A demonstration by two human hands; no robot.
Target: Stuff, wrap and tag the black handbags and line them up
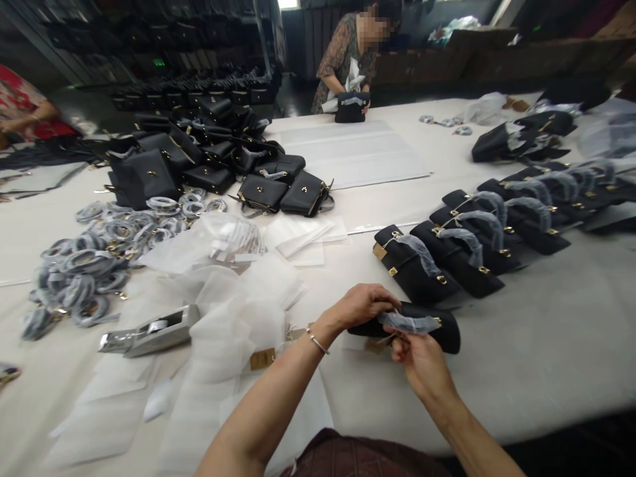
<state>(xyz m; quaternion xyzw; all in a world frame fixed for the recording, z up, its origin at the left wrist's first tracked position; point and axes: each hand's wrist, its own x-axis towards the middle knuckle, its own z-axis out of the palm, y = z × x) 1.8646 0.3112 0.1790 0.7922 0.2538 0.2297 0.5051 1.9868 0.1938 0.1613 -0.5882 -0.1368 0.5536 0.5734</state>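
partly, the left hand (368, 303) hides a bag (450, 333).

No lettering is legible: a small brown rectangular card tag (262, 358) in the foreground and a glowing green sign (159, 63) against the dark background are too indistinct to read.

Your left hand (365, 305) and right hand (422, 361) both bare. Around your left wrist, slim silver-coloured bracelet (317, 342), shiny, small rounded bead-like detail on it. Both your forearms uncovered as far as view reaches. Low at front, your garment (358, 457): dark maroon-brown cloth, faint lengthwise lines, seams or folds, hard to tell which; lower part cut off by view's edge.
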